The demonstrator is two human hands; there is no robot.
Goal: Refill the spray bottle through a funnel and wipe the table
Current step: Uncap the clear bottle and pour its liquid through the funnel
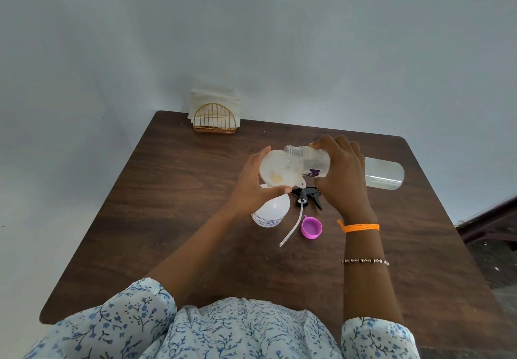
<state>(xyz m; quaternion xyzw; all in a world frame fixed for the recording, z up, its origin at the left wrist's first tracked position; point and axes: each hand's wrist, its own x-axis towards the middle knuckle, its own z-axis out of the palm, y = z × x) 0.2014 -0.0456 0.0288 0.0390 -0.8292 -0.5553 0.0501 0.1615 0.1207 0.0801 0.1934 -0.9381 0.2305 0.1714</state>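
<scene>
Gripping the tipped refill bottle (310, 164), the right hand (340, 172) pours into the funnel (275, 171), which the left hand (251, 184) holds on the spray bottle (270, 210) mid-table. Refilling underway; next, lift out the funnel and refit the trigger head (307, 198).

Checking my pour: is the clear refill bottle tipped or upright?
Tipped. The clear plastic refill bottle lies nearly sideways in the right hand, open mouth over the white plastic funnel.

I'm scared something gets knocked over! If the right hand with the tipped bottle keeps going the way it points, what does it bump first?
Probably the white funnel: the right hand tips the refill bottle with its mouth over the funnel's rim, though depth is unclear.
</scene>
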